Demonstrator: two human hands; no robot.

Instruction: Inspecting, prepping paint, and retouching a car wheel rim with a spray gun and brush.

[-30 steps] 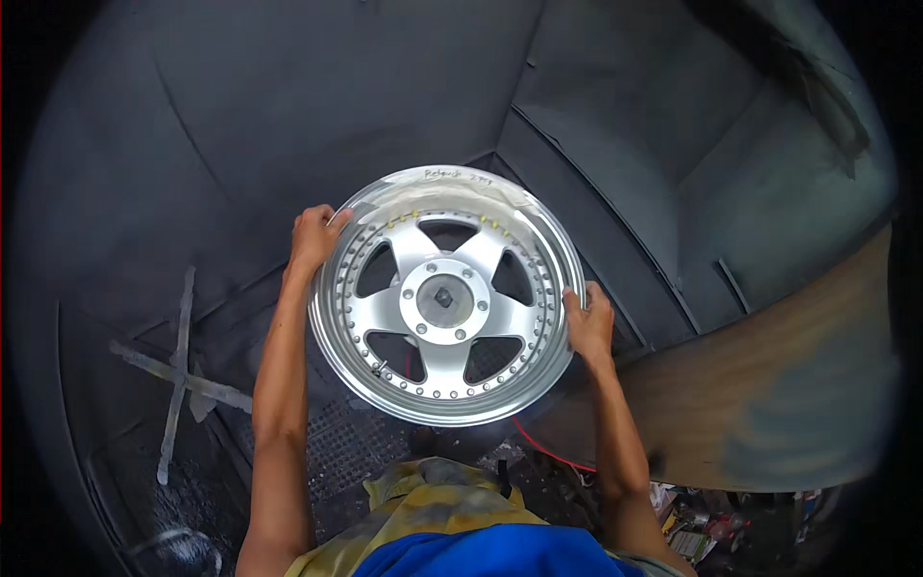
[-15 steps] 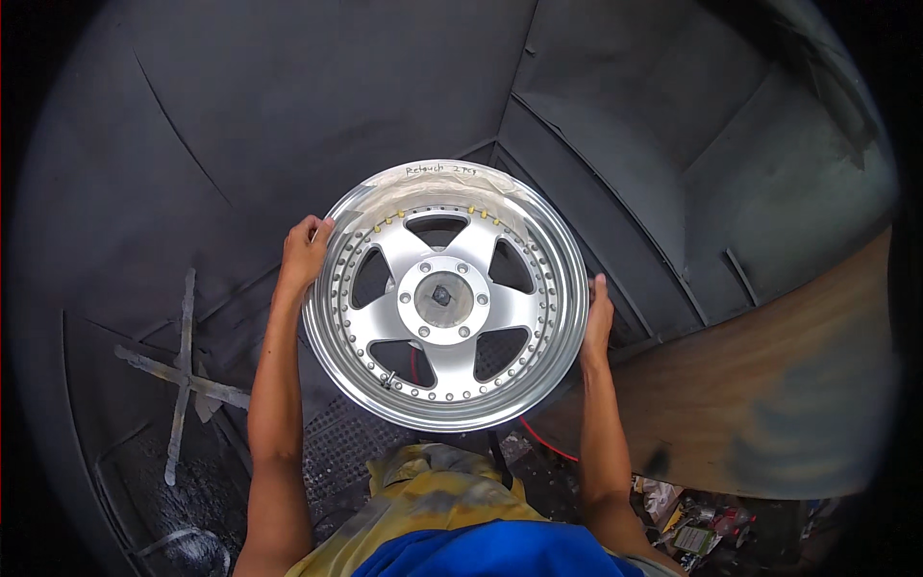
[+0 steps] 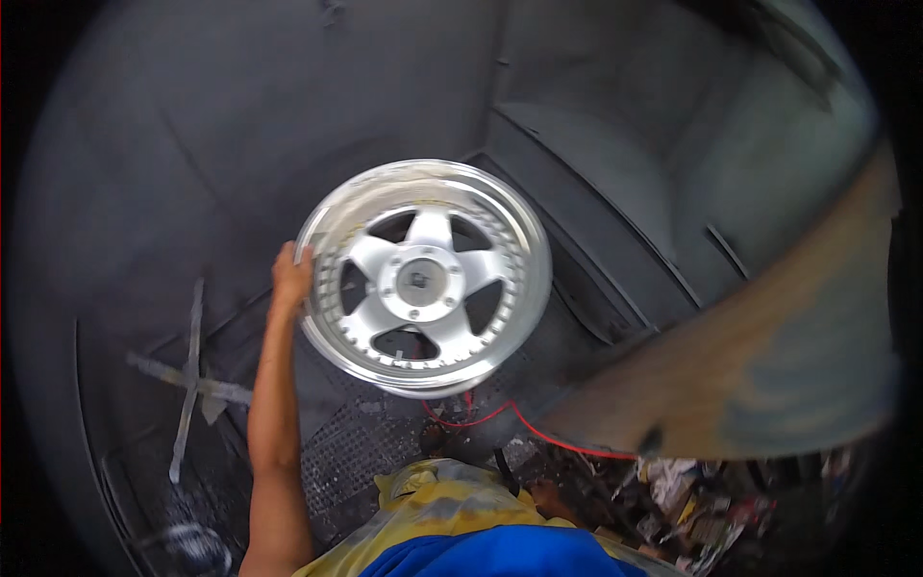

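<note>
A silver five-spoke wheel rim (image 3: 430, 228) hangs in front of me, with a polished lip, small bolts round its inner edge and a dark-centred hub. My left hand (image 3: 292, 277) grips the left edge of its lip, fingers closed round it. The picture is slightly smeared. Low beside my shirt, at the right, what looks like my right hand (image 3: 549, 499) is away from the wheel rim; its fingers cannot be made out.
A red hose (image 3: 567, 445) runs across the floor below the wheel rim. A curved brown panel (image 3: 711, 385) stands at the right, above a pile of litter (image 3: 692, 510). A grey cross-shaped stand (image 3: 192, 383) is at the left. Dark sheeting lines the far side.
My right hand has let go of the wheel rim's right edge and dropped toward my body. The wheel rim has shifted slightly left and turned, still in my left hand.
</note>
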